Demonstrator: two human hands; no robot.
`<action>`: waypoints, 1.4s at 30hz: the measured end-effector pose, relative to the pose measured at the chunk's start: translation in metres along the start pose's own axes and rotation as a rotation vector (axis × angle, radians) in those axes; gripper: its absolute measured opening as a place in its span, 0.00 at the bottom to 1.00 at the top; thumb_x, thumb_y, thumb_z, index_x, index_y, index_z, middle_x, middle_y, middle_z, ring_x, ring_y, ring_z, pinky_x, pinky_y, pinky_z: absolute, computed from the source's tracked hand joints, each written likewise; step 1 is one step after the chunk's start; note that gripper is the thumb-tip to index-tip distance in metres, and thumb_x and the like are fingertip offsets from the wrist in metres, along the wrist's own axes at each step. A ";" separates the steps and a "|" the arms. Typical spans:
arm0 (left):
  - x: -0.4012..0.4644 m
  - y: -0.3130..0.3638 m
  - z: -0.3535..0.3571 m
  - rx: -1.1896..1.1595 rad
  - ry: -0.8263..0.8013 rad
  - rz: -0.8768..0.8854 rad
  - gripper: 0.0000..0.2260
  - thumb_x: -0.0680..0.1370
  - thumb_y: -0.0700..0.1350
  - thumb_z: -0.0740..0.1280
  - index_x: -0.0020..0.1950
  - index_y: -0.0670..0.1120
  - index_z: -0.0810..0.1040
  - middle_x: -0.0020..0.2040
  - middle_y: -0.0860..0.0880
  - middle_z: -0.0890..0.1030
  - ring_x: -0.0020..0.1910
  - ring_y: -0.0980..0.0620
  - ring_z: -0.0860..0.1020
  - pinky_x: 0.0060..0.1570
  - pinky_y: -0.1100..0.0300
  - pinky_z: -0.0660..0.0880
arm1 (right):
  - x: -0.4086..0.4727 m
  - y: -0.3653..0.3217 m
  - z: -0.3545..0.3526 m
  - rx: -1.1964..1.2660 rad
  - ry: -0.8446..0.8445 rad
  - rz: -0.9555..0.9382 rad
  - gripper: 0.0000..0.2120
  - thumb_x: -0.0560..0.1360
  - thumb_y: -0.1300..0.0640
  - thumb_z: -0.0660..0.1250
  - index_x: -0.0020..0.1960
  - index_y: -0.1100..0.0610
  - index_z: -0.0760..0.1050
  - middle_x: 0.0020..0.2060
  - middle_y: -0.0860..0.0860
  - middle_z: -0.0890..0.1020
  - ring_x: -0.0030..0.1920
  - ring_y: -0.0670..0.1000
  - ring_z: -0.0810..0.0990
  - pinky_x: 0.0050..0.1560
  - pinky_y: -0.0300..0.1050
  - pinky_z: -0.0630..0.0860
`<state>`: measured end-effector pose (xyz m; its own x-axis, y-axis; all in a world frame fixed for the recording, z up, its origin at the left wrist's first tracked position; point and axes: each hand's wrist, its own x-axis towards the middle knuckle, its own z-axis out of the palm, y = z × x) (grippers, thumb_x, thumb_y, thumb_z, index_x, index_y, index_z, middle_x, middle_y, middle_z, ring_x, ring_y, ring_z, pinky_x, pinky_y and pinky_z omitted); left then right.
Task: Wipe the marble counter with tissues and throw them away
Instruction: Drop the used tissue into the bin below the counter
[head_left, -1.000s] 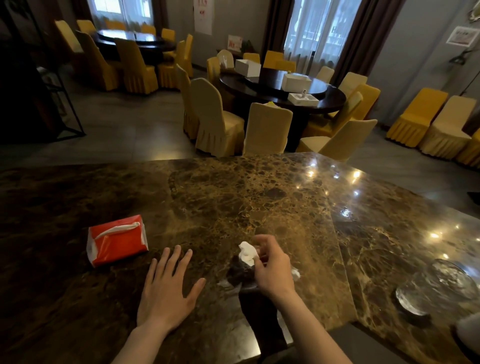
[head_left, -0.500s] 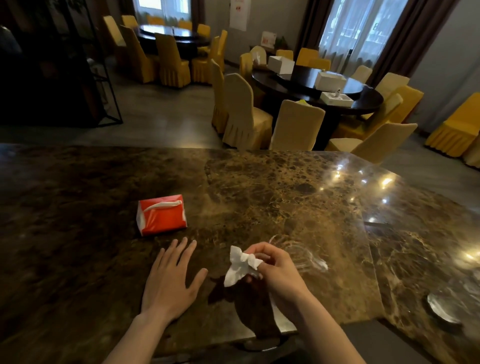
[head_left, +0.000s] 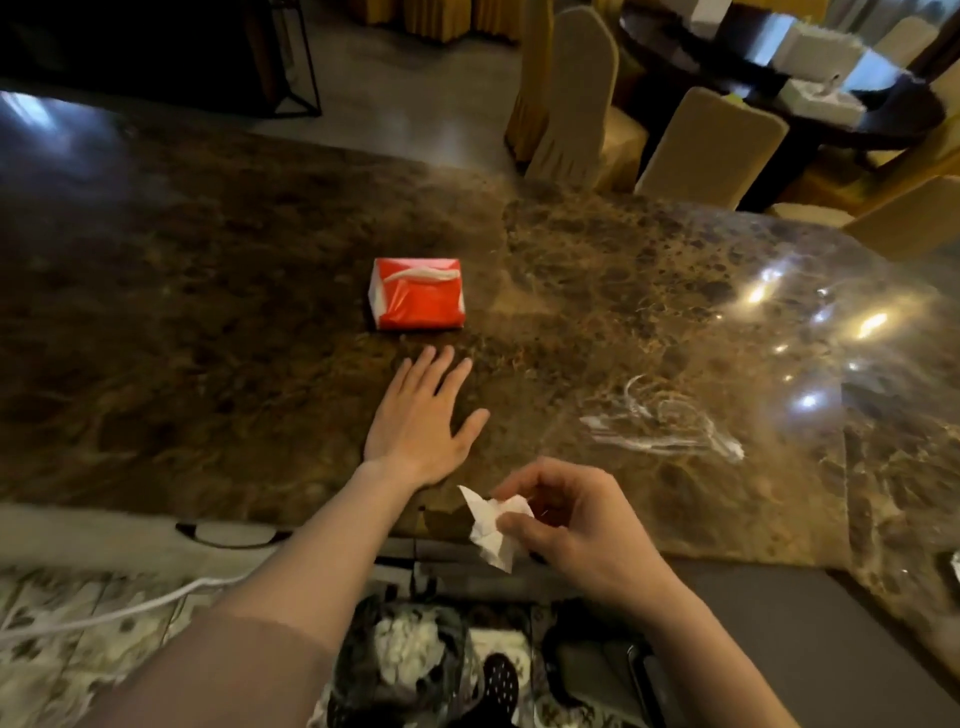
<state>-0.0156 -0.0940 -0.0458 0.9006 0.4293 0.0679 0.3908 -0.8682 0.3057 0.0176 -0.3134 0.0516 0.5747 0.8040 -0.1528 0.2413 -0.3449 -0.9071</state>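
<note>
The brown marble counter (head_left: 234, 322) fills the middle of the view. A red tissue pack (head_left: 417, 293) lies on it, a white tissue showing at its top slot. My left hand (head_left: 423, 423) rests flat on the counter just below the pack, fingers spread. My right hand (head_left: 576, 519) is lifted over the counter's near edge and pinches a crumpled white tissue (head_left: 493, 525). A wet smear (head_left: 660, 423) shines on the marble to the right. Below the edge sits a bin (head_left: 415, 654) lined with a dark bag, white tissues inside.
Cream and yellow covered chairs (head_left: 711, 145) and a dark round table (head_left: 810, 88) stand beyond the counter. A white cable (head_left: 119, 613) runs across the patterned floor at lower left. A grey lower surface (head_left: 810, 634) lies at lower right.
My right hand has lifted the crumpled tissue off the counter and drawn it back to the near edge. The view has tilted down, bringing the bin into sight. My left hand stays flat.
</note>
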 end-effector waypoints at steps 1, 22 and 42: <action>0.000 -0.001 0.000 0.000 -0.001 0.000 0.31 0.81 0.65 0.50 0.81 0.52 0.56 0.83 0.49 0.56 0.81 0.50 0.48 0.80 0.48 0.47 | -0.003 0.005 0.010 -0.052 -0.013 -0.013 0.09 0.73 0.59 0.77 0.47 0.46 0.82 0.37 0.50 0.85 0.35 0.53 0.82 0.38 0.52 0.80; 0.002 -0.003 0.007 0.009 0.006 0.006 0.31 0.81 0.66 0.49 0.82 0.52 0.55 0.83 0.49 0.55 0.81 0.50 0.46 0.80 0.48 0.45 | -0.008 0.086 0.130 -0.584 -0.363 0.054 0.14 0.77 0.49 0.64 0.62 0.44 0.78 0.54 0.43 0.84 0.52 0.48 0.82 0.51 0.49 0.81; 0.005 -0.029 -0.022 -0.036 0.109 -0.145 0.34 0.76 0.72 0.47 0.79 0.59 0.57 0.81 0.56 0.59 0.80 0.54 0.52 0.78 0.54 0.43 | 0.187 -0.047 -0.020 -0.639 0.412 -0.291 0.04 0.75 0.46 0.70 0.47 0.46 0.80 0.42 0.41 0.79 0.40 0.43 0.79 0.38 0.46 0.80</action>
<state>-0.0266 -0.0615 -0.0335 0.8086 0.5754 0.1230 0.5059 -0.7867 0.3538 0.1291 -0.1564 0.0732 0.6317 0.7043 0.3238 0.7535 -0.4599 -0.4698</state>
